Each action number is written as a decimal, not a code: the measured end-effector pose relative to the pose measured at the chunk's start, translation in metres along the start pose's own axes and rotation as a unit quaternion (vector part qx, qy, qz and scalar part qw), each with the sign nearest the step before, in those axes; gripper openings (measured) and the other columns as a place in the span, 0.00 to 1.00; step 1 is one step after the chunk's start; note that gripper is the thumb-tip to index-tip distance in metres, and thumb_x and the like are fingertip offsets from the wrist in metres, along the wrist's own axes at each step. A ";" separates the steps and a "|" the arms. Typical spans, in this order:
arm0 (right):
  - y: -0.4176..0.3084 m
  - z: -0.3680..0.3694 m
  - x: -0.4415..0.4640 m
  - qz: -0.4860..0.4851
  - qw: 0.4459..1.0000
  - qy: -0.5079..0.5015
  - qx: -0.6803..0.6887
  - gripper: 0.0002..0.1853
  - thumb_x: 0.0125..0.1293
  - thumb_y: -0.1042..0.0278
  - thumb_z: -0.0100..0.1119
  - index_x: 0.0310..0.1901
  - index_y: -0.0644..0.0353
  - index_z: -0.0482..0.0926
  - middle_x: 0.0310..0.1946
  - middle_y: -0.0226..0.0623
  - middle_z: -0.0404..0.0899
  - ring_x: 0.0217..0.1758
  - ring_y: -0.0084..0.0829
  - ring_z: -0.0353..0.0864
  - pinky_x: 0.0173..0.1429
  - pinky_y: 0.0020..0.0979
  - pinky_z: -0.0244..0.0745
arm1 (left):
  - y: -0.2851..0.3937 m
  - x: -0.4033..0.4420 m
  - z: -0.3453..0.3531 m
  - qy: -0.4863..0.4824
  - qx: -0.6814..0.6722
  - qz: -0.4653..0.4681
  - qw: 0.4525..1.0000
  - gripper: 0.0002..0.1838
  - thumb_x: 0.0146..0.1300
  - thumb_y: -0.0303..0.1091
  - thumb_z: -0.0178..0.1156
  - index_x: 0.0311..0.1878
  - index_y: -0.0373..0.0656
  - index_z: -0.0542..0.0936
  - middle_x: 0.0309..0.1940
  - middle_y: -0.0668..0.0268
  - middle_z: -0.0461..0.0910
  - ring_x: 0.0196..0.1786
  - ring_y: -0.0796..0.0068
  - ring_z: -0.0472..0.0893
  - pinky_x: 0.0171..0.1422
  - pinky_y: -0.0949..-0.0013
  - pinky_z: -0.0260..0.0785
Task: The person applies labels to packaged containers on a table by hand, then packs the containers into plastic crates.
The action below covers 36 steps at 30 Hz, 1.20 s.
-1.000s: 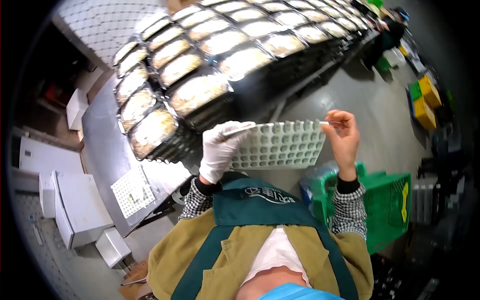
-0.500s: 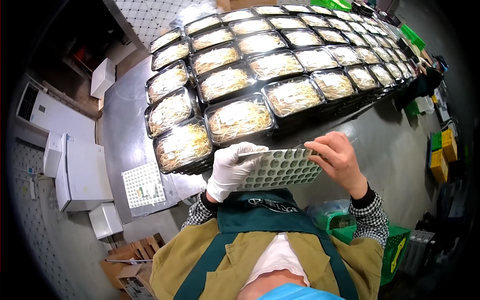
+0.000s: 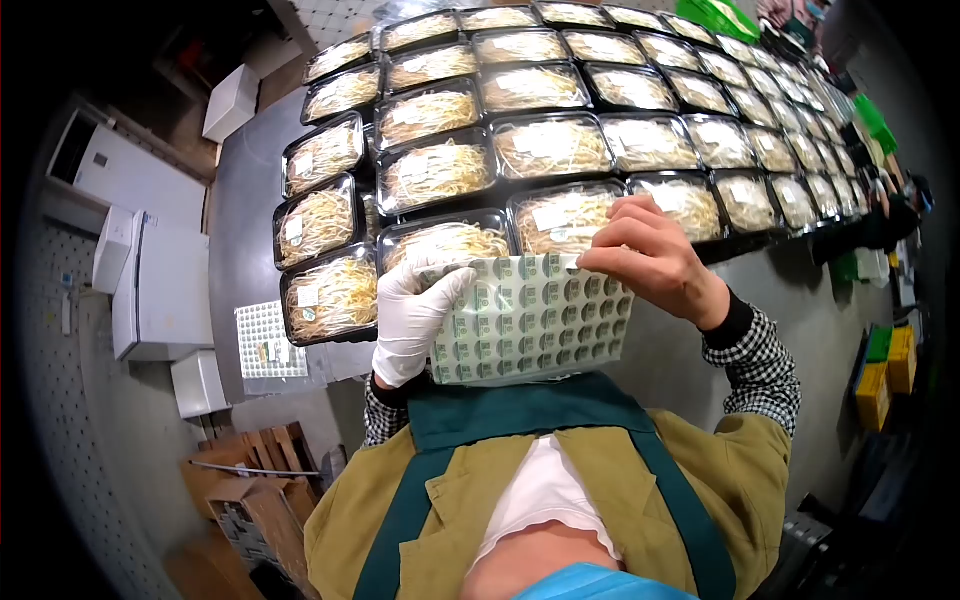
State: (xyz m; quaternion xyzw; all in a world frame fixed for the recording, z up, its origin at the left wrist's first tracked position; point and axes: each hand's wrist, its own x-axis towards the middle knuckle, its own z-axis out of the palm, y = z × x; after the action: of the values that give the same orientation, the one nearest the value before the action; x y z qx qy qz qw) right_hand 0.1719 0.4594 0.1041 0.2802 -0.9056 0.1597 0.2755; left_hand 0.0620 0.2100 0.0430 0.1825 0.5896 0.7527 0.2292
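1. Turned more fully toward the camera than half a second ago, the sticker sheet [image 3: 535, 322] bares its rows near the front food trays [image 3: 440, 175], seemingly easing picking.
2. The gloved left hand [image 3: 412, 315] clamps its upper left corner.
3. The right hand [image 3: 655, 262] meets its top edge; whether pinching, unclear.

Scene taken in through single camera, worn on person's head. View aimed forward and steeply down. Blue cloth [image 3: 605, 584] and apron [image 3: 520, 412] seen from above at bottom, closest to lens. Left hand [image 3: 412, 315] and right hand [image 3: 655, 258] framed near middle, at close range. Packed trays [image 3: 435, 172] viewed obliquely from above, rows carried away toward upper right, shrinking with depth. Table [image 3: 250, 210] shown at left, floor [image 3: 820, 310] at right, both looked down on. Wide field covered; straight lines bowed, corners darkened toward round frame edge.
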 end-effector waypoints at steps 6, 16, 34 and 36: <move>0.075 0.005 0.028 0.162 0.906 -0.021 0.391 0.02 0.58 0.79 0.61 0.33 0.63 0.79 0.30 0.33 0.77 0.34 0.25 0.76 0.39 0.25 0.73 | 0.014 0.007 -0.005 0.109 0.002 -0.019 0.994 0.11 0.58 0.20 0.61 0.45 0.31 0.80 0.39 0.63 0.83 0.39 0.81 0.79 0.45 0.78 0.72; 0.432 0.121 0.145 0.407 0.836 0.209 0.304 0.38 0.51 0.76 0.68 0.64 0.63 0.62 0.55 0.45 0.72 0.54 0.29 0.73 0.53 0.28 0.72 | 0.003 -0.043 -0.052 0.326 0.027 0.123 0.937 0.04 0.52 0.22 0.63 0.30 0.34 0.78 0.28 0.67 0.78 0.31 0.81 0.75 0.40 0.77 0.67; 0.548 0.122 0.113 0.512 0.821 0.234 -0.095 0.28 0.54 0.66 0.60 0.58 0.57 0.67 0.41 0.45 0.81 0.49 0.44 0.78 0.52 0.40 0.72 | 0.005 -0.042 -0.039 0.342 -0.068 0.171 0.922 0.08 0.62 0.31 0.62 0.35 0.38 0.73 0.29 0.61 0.82 0.32 0.73 0.83 0.37 0.68 0.78; 0.572 0.108 0.080 0.540 0.807 0.228 -0.075 0.30 0.53 0.62 0.62 0.58 0.60 0.68 0.41 0.43 0.82 0.49 0.43 0.79 0.55 0.38 0.71 | 0.007 -0.036 -0.037 0.321 -0.093 0.179 0.925 0.07 0.62 0.31 0.61 0.36 0.38 0.74 0.31 0.61 0.82 0.33 0.73 0.83 0.38 0.68 0.78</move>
State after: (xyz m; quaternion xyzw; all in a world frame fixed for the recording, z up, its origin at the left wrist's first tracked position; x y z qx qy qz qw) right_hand -0.2679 0.8310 -0.0123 -0.3197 -0.8310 0.2734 0.3640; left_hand 0.0701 0.1585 0.0410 0.0113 0.5165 0.8509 -0.0948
